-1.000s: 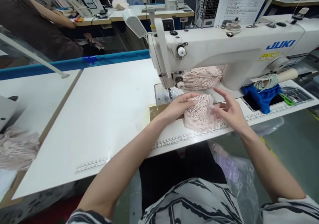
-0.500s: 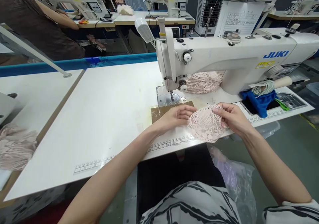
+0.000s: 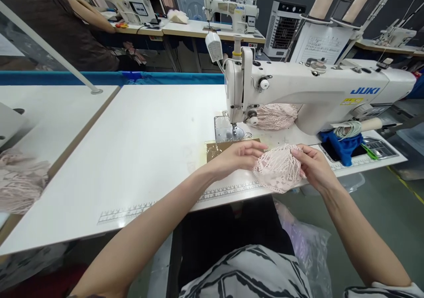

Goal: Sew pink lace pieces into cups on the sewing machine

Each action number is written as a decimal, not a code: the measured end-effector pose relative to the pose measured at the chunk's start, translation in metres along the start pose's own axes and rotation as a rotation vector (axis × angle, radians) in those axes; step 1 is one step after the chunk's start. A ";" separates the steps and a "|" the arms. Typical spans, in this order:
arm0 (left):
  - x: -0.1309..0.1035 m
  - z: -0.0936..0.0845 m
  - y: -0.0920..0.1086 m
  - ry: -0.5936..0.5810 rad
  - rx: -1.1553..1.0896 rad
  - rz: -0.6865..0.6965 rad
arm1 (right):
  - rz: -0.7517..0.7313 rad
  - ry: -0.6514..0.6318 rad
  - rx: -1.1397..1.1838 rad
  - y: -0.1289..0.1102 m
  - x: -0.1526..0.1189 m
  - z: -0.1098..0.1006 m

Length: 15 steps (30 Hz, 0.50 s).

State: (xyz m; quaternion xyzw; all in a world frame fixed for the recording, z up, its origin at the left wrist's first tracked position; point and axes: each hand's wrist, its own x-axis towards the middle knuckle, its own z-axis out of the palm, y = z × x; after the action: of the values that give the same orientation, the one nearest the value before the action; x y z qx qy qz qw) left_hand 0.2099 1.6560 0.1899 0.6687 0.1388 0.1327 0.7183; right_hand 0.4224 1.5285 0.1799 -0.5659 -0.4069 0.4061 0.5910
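Observation:
A pale pink lace piece [image 3: 277,169] spreads over the table's front edge, in front of the sewing machine. My right hand [image 3: 313,163] pinches its upper right corner between thumb and fingers. On the other side, my left hand [image 3: 240,158] reaches in with fingers stretched out, the tips at the lace's upper left edge; whether they touch it is hard to see. Behind my left hand, a brown plate [image 3: 215,150] lies on the table, partly covered. Just beyond it are the white sewing machine's needle and presser foot [image 3: 234,129].
More pink lace [image 3: 276,116] lies bunched under the machine arm [image 3: 318,83]. Blue cloth [image 3: 342,147] and coiled cord [image 3: 347,130] sit at the right. Another lace heap [image 3: 21,181] is at far left. A printed ruler [image 3: 228,192] runs along the front edge. A co-worker's arm [image 3: 89,13] shows behind.
The view has shifted slightly. The lace has turned a little in my right hand and its folds lie differently. My left hand keeps about the same place beside it.

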 end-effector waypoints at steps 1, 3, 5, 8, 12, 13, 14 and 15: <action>0.000 0.003 -0.002 -0.002 0.007 -0.004 | -0.003 0.007 0.004 -0.001 -0.001 0.002; 0.001 0.009 -0.007 0.019 0.034 -0.020 | -0.009 0.024 0.017 -0.004 -0.003 0.006; 0.002 0.015 -0.014 0.098 0.082 -0.040 | -0.014 0.039 0.032 -0.006 -0.004 0.009; 0.000 0.020 -0.020 0.207 0.137 -0.049 | -0.045 0.057 0.030 -0.006 -0.006 0.010; -0.013 0.016 -0.016 0.219 0.145 -0.052 | -0.099 0.039 0.013 -0.003 -0.009 0.008; -0.017 0.014 -0.014 0.226 0.153 -0.057 | -0.103 0.028 0.012 -0.002 -0.010 0.008; -0.021 0.011 -0.012 0.235 0.167 -0.062 | -0.103 0.017 0.010 -0.002 -0.010 0.007; -0.025 0.008 -0.009 0.243 0.182 -0.069 | -0.103 0.008 0.008 -0.001 -0.011 0.007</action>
State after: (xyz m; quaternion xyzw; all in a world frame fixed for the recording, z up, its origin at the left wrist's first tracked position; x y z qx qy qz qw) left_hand 0.1902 1.6383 0.1816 0.7048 0.2591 0.1748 0.6368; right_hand 0.4120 1.5210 0.1806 -0.5434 -0.4317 0.3746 0.6149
